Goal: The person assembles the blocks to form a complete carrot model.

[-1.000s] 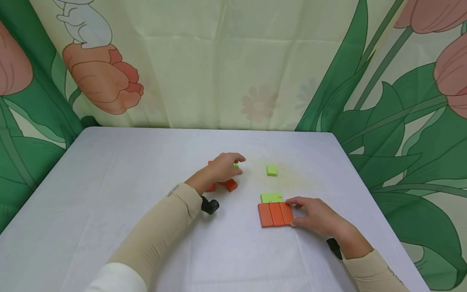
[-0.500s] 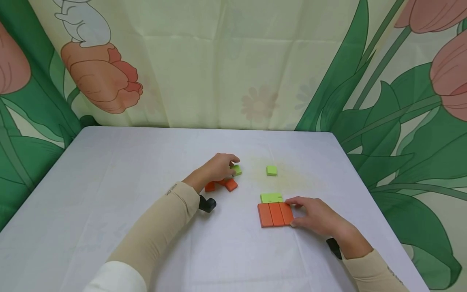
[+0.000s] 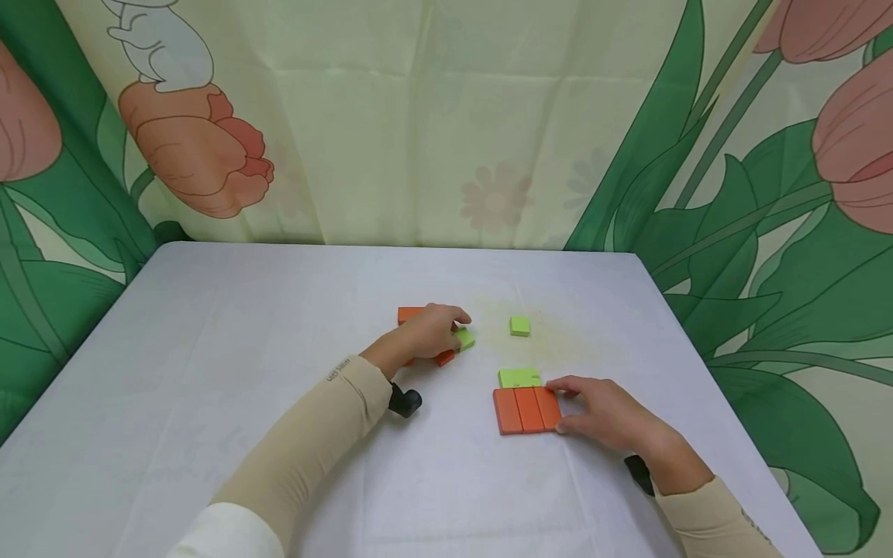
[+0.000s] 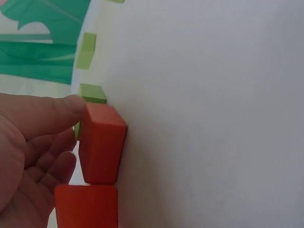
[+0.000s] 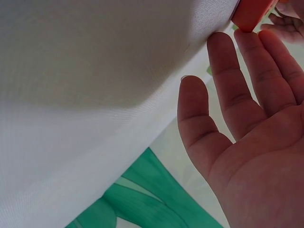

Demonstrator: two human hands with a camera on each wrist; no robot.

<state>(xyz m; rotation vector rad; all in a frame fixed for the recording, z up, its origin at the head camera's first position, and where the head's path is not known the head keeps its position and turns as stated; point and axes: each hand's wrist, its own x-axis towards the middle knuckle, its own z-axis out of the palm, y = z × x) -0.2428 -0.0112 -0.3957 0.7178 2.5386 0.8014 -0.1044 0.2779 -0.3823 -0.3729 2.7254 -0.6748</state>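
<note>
My left hand [image 3: 429,329] pinches a small lime-green block [image 3: 464,339] just above the white table. In the left wrist view, the thumb lies close to a green block [image 4: 93,93], behind an upright orange block [image 4: 103,142]. Loose orange blocks, such as the one at the back [image 3: 409,314], lie under and around this hand, partly hidden by it. My right hand [image 3: 607,411] holds the right end of a row of three orange blocks [image 3: 528,411], index finger at the far corner and thumb at the near one. Along the row's far side lies a green strip [image 3: 519,378].
A single green block [image 3: 519,326] sits farther back, between the hands. The white-clothed table [image 3: 279,294] ends at a printed curtain [image 3: 418,155] at the back. Tulip-print cloth [image 3: 781,310] hangs along the right side.
My left hand first moved slightly left to the green block, then right and nearer with it, baring an orange block behind. My right hand and the orange row stay put.
</note>
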